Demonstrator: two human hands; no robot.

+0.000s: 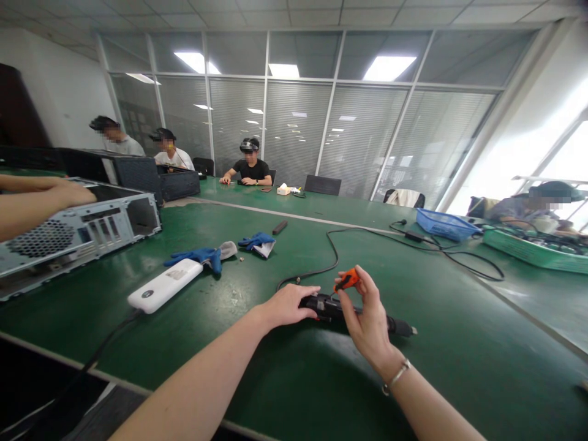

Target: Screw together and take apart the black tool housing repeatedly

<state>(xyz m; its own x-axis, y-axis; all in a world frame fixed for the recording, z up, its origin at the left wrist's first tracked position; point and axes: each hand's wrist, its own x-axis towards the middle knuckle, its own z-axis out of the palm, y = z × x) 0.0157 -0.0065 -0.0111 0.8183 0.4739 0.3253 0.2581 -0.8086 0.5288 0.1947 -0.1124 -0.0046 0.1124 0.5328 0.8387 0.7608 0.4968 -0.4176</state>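
A long black corded power tool (399,326), which looks like an electric screwdriver, lies on the green table (459,355) with its tip toward the right. My left hand (288,304) grips its cord end, thumb on the near side and fingers over the far side. Between the thumb and fingers of my right hand (370,318) is a small screwdriver with an orange and black handle (348,279). Its shaft points down at the tool's body; whether the tip touches is too small to tell. My right palm hides part of the tool.
A white power bank (166,285) and blue work gloves (209,257) lie to the left, near an open computer case (92,229) with a co-worker's arm in it. A black cord (337,251) runs right toward a blue basket (445,225) and a green basket (528,248). Several people sit around.
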